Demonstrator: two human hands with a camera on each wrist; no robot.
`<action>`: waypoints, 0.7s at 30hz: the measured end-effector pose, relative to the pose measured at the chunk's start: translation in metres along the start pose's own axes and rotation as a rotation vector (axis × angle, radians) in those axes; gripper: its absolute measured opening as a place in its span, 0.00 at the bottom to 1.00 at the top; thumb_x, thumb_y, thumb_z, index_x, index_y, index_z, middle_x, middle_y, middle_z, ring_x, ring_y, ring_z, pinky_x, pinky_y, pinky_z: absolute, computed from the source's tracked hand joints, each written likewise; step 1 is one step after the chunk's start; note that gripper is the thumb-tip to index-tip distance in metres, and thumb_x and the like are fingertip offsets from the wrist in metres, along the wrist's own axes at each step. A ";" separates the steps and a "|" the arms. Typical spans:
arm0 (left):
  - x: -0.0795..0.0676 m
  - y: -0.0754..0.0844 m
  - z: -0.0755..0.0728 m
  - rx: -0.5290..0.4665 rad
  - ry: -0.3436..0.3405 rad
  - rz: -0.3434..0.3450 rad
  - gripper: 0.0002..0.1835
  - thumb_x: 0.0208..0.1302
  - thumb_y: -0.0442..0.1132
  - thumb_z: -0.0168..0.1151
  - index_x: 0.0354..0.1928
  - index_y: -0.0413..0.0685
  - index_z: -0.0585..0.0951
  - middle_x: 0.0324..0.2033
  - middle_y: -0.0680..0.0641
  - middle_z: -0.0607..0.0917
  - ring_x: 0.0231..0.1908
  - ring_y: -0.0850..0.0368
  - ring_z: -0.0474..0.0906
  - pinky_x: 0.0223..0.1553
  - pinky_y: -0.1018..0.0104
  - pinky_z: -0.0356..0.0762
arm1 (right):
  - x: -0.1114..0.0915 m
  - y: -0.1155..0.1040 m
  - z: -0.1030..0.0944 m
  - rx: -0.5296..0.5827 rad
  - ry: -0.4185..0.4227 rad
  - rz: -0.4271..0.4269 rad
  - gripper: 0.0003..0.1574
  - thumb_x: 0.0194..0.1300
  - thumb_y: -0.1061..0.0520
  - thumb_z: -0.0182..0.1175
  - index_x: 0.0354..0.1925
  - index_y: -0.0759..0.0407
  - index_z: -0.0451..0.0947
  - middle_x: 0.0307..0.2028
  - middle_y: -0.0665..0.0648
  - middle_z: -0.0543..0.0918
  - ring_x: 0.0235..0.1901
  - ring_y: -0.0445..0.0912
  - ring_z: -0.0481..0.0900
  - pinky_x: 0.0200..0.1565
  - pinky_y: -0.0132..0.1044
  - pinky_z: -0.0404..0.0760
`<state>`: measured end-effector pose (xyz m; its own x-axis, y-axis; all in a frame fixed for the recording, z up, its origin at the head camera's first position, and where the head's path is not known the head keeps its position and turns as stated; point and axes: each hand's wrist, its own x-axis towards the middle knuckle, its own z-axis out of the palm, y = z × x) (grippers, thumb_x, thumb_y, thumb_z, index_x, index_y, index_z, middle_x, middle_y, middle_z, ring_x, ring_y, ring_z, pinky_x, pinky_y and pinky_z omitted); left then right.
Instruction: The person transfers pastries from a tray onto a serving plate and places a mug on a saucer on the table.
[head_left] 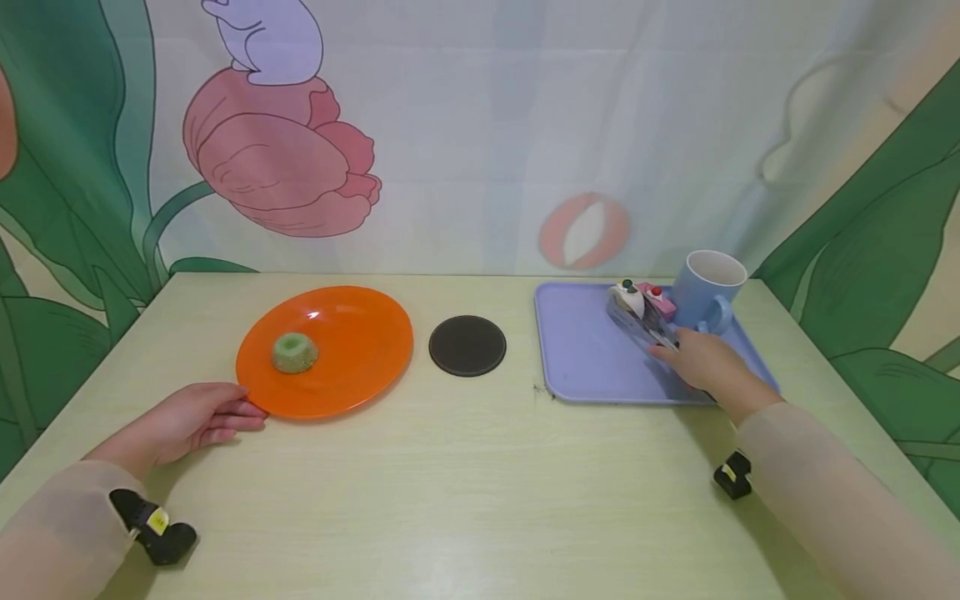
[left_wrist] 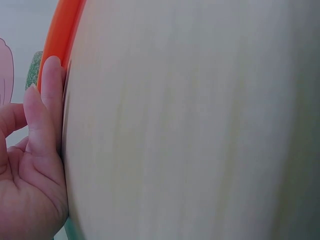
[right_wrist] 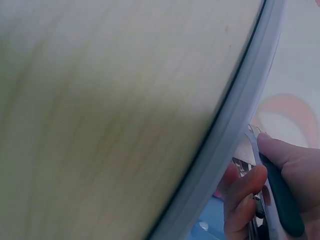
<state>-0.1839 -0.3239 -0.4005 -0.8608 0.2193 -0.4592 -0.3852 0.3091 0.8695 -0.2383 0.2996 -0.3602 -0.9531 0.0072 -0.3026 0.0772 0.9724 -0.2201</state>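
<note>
At the near left rim of the orange plate (head_left: 352,367), my left hand (head_left: 202,419) holds the edge, its lower fingers (left_wrist: 52,82) lying outside it, close to the tabletop. A small green ring-topped cake (head_left: 295,352) sits on that plate. Over on the purple tray (head_left: 585,358), my right hand (head_left: 708,362) grips metal tongs (head_left: 648,325), whose dark green handle (right_wrist: 282,200) shows in the right wrist view. The tongs' tips are at a small white cake (head_left: 627,297); whether they pinch it I cannot tell. A pink cake slice (head_left: 657,300) lies beside it.
A light blue mug (head_left: 705,287) stands at the tray's back right, close to the pink slice. Between plate and tray lies a round black coaster (head_left: 467,346). Behind the pale wooden table (head_left: 465,492) hangs a printed curtain (head_left: 450,142).
</note>
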 end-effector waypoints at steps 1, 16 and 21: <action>0.000 0.000 0.000 -0.003 -0.001 -0.001 0.24 0.74 0.45 0.37 0.57 0.29 0.66 0.39 0.48 0.85 0.40 0.59 0.83 0.38 0.71 0.79 | 0.000 0.000 0.000 -0.004 0.005 -0.003 0.52 0.68 0.35 0.44 0.64 0.80 0.50 0.45 0.73 0.74 0.44 0.62 0.72 0.51 0.59 0.69; -0.001 0.002 0.000 -0.003 -0.006 -0.001 0.25 0.74 0.46 0.37 0.57 0.29 0.66 0.38 0.48 0.85 0.40 0.59 0.83 0.37 0.72 0.79 | 0.000 0.002 0.001 -0.038 0.045 -0.030 0.49 0.68 0.36 0.45 0.63 0.79 0.55 0.44 0.72 0.76 0.42 0.62 0.74 0.47 0.59 0.71; -0.001 0.001 0.002 0.003 0.006 -0.011 0.25 0.74 0.46 0.37 0.58 0.29 0.65 0.38 0.49 0.85 0.40 0.60 0.83 0.38 0.72 0.79 | -0.001 0.002 0.001 -0.050 0.059 -0.040 0.50 0.68 0.35 0.44 0.63 0.79 0.54 0.55 0.78 0.68 0.51 0.68 0.69 0.52 0.62 0.67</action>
<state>-0.1828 -0.3219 -0.3993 -0.8587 0.2101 -0.4675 -0.3936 0.3139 0.8640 -0.2374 0.3015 -0.3615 -0.9707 -0.0201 -0.2394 0.0249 0.9826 -0.1838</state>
